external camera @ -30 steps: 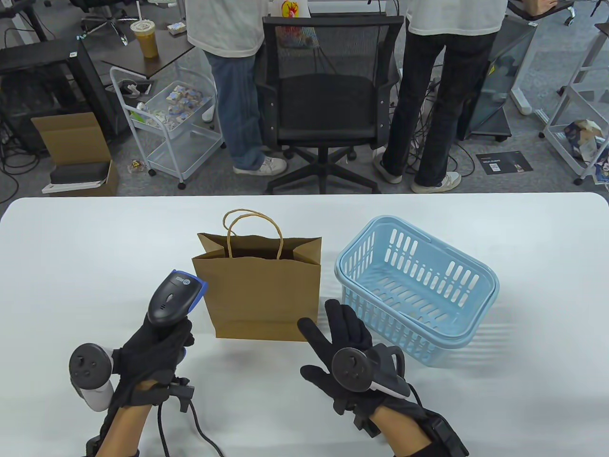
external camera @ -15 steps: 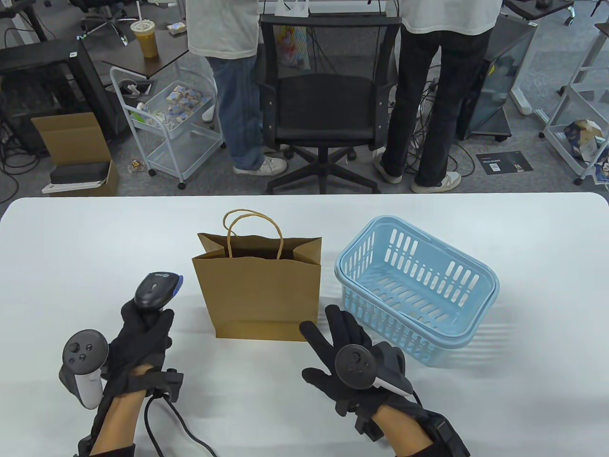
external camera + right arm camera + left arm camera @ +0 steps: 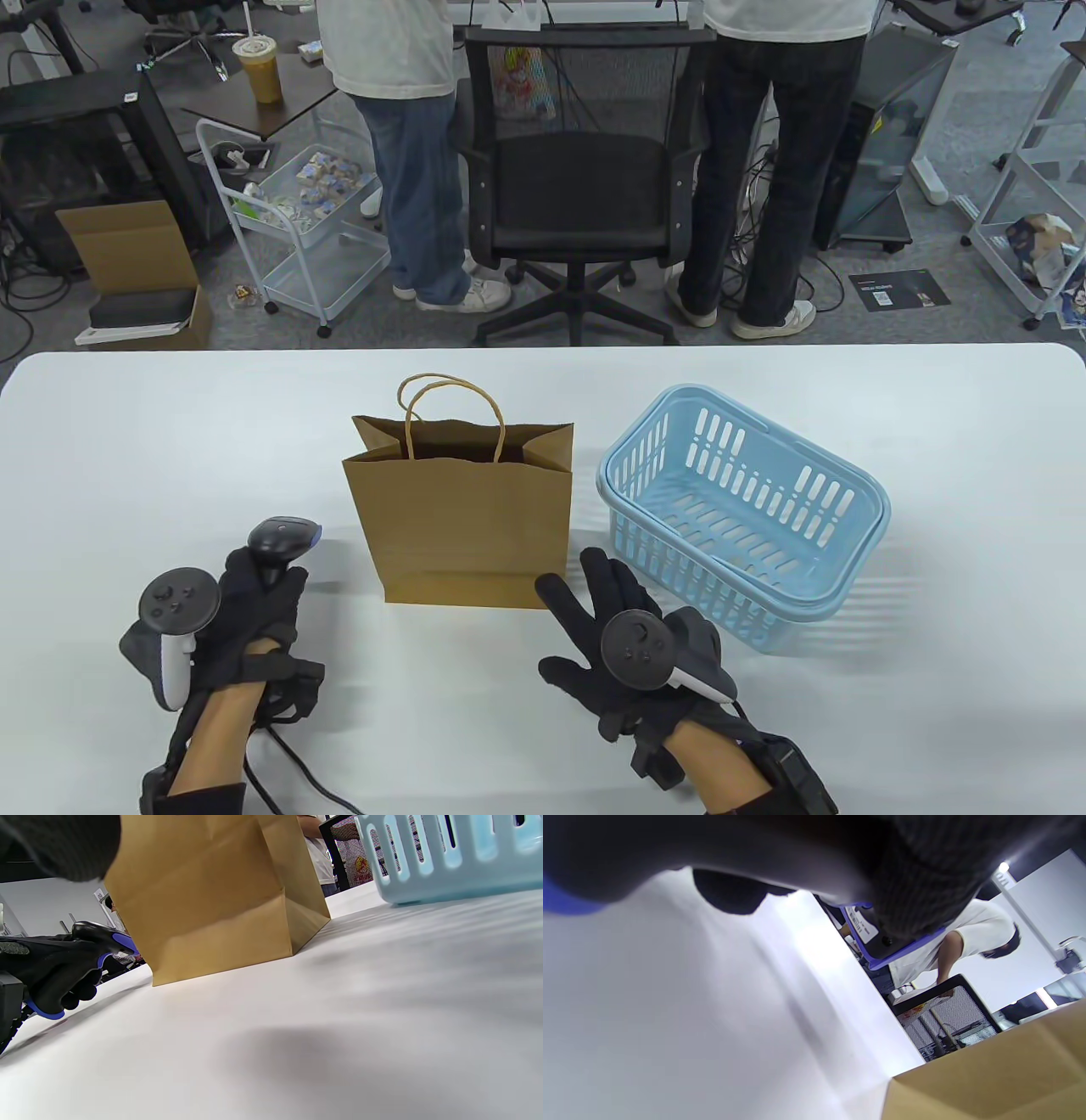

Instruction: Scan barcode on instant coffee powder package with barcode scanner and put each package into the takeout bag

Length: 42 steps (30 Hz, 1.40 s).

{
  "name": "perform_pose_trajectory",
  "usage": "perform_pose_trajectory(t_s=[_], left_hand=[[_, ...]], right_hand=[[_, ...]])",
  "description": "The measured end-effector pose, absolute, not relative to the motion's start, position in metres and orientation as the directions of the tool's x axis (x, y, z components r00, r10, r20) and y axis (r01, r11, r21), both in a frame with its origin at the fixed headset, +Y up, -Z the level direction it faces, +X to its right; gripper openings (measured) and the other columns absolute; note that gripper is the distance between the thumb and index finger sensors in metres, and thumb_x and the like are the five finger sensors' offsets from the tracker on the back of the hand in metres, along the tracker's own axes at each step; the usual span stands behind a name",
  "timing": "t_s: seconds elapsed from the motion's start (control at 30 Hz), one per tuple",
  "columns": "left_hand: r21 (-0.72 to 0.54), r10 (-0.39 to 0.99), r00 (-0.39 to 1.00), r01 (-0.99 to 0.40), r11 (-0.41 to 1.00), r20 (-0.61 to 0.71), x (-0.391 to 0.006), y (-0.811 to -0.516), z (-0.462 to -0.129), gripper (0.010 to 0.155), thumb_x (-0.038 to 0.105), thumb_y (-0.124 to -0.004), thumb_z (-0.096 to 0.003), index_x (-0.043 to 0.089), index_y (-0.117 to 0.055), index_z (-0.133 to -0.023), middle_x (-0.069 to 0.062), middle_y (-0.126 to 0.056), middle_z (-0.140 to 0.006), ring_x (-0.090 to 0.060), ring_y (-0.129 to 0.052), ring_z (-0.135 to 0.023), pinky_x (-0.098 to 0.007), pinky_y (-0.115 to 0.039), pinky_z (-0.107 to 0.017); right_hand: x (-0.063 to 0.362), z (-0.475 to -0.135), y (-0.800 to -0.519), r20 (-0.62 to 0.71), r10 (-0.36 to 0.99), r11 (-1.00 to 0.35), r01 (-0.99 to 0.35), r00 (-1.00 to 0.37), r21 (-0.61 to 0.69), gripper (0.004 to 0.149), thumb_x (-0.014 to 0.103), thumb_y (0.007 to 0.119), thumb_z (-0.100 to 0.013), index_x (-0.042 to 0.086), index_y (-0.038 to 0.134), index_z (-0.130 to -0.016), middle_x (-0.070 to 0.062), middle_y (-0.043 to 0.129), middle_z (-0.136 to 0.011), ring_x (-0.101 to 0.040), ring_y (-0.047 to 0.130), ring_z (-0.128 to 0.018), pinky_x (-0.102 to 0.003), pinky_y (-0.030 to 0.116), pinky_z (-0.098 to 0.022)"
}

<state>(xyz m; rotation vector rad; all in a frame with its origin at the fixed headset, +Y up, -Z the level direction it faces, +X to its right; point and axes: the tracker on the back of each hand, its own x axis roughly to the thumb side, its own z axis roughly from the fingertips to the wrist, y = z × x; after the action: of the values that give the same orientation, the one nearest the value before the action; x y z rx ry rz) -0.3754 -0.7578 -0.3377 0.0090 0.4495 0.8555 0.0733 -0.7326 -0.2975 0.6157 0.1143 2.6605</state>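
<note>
A brown paper takeout bag [image 3: 462, 518] [image 3: 203, 895] [image 3: 1001, 1077] stands upright and open at the table's middle. My left hand [image 3: 254, 607] [image 3: 55, 971] grips the handle of a dark grey barcode scanner [image 3: 282, 543] [image 3: 99, 935] [image 3: 882, 942] with a blue rim, low over the table just left of the bag. My right hand [image 3: 607, 624] rests flat on the table in front of the bag's right corner, fingers spread and holding nothing. No coffee package shows in any view; the bag's inside is hidden.
A light blue plastic basket [image 3: 742, 509] [image 3: 449, 861] stands right of the bag, with nothing visible in it. The scanner's black cable [image 3: 297, 768] trails off the near edge. Beyond the far edge stand an office chair [image 3: 585, 195] and two people.
My left hand has lowered the scanner toward the table and drawn it back to the left, away from the bag. The right hand has stayed put.
</note>
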Motion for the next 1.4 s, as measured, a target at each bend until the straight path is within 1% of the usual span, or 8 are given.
perform_pose_trajectory(t_s=[0.23,0.8,0.9,1.0,1.1,1.17,1.23,1.4], left_hand=[[0.153,0.671,0.613,-0.681,0.716,-0.417,-0.371,-0.760,-0.341,0.069,0.052,-0.085,-0.0526,0.022,-0.054,-0.106,0.000,-0.037,-0.116,-0.031,-0.053,-0.109,-0.053,-0.047,-0.080],[0.080,0.571,0.668,-0.614,0.785,-0.477,-0.366,-0.754,-0.344,0.068,0.053,-0.088,-0.0498,0.019,-0.065,-0.104,-0.001,-0.038,-0.118,-0.034,-0.049,-0.112,-0.054,-0.047,-0.080],[0.122,0.583,0.675,-0.601,0.790,-0.452,-0.366,-0.743,-0.339,0.081,0.061,-0.086,-0.0472,0.019,-0.056,-0.110,-0.003,-0.035,-0.119,-0.037,-0.046,-0.112,-0.054,-0.046,-0.080],[0.193,0.568,0.730,-0.537,0.821,-0.381,-0.365,-0.720,-0.327,0.089,0.066,-0.081,-0.0465,0.021,-0.043,-0.113,-0.003,-0.029,-0.120,-0.037,-0.039,-0.114,-0.055,-0.043,-0.080],[0.263,0.655,0.742,-0.609,0.748,-0.142,-0.355,-0.701,-0.313,0.092,0.067,-0.078,-0.0472,0.027,-0.030,-0.114,0.001,-0.019,-0.121,-0.035,-0.025,-0.118,-0.055,-0.031,-0.084],[0.208,0.708,0.705,-0.700,0.683,0.047,-0.343,-0.695,-0.309,0.096,0.071,-0.076,-0.0466,0.032,-0.021,-0.114,0.004,-0.010,-0.122,-0.031,-0.011,-0.119,-0.054,-0.021,-0.085],[0.156,0.719,0.677,-0.736,0.659,0.154,-0.330,-0.694,-0.308,0.099,0.073,-0.075,-0.0461,0.034,-0.013,-0.113,0.004,-0.002,-0.122,-0.029,0.001,-0.117,-0.052,-0.012,-0.084],[0.051,0.619,0.758,-0.640,0.767,0.205,-0.308,-0.699,-0.305,0.108,0.080,-0.069,-0.0434,0.034,0.006,-0.106,0.006,0.014,-0.116,-0.025,0.017,-0.109,-0.049,-0.001,-0.080]], right_hand=[[0.073,-0.299,-0.736,0.402,0.410,-0.912,-0.366,-0.819,0.185,0.085,0.067,0.071,-0.049,0.045,0.021,-0.114,-0.021,0.002,-0.122,-0.048,0.019,-0.110,-0.060,0.033,-0.082],[0.076,-0.301,-0.732,0.414,0.404,-0.915,-0.368,-0.816,0.167,0.085,0.067,0.071,-0.049,0.045,0.021,-0.114,-0.022,0.003,-0.122,-0.048,0.020,-0.110,-0.060,0.033,-0.082],[0.080,-0.302,-0.733,0.400,0.417,-0.909,-0.380,-0.816,0.174,0.085,0.067,0.071,-0.049,0.045,0.022,-0.114,-0.022,0.003,-0.122,-0.048,0.020,-0.110,-0.060,0.033,-0.082],[0.082,-0.303,-0.733,0.395,0.421,-0.907,-0.387,-0.817,0.167,0.085,0.067,0.071,-0.049,0.044,0.022,-0.114,-0.022,0.003,-0.122,-0.048,0.020,-0.110,-0.060,0.033,-0.082],[0.082,-0.302,-0.732,0.398,0.423,-0.906,-0.392,-0.814,0.159,0.085,0.067,0.071,-0.049,0.044,0.022,-0.114,-0.022,0.003,-0.122,-0.048,0.021,-0.110,-0.060,0.033,-0.082],[0.081,-0.301,-0.732,0.401,0.425,-0.905,-0.395,-0.811,0.160,0.085,0.067,0.071,-0.049,0.044,0.022,-0.114,-0.022,0.004,-0.122,-0.048,0.020,-0.110,-0.060,0.033,-0.082],[0.080,-0.301,-0.732,0.407,0.426,-0.904,-0.394,-0.808,0.163,0.085,0.067,0.071,-0.049,0.044,0.022,-0.114,-0.022,0.004,-0.122,-0.048,0.021,-0.110,-0.060,0.033,-0.082],[0.078,-0.301,-0.734,0.408,0.440,-0.898,-0.400,-0.800,0.184,0.085,0.067,0.071,-0.049,0.044,0.022,-0.114,-0.022,0.004,-0.122,-0.048,0.021,-0.110,-0.060,0.034,-0.082]])
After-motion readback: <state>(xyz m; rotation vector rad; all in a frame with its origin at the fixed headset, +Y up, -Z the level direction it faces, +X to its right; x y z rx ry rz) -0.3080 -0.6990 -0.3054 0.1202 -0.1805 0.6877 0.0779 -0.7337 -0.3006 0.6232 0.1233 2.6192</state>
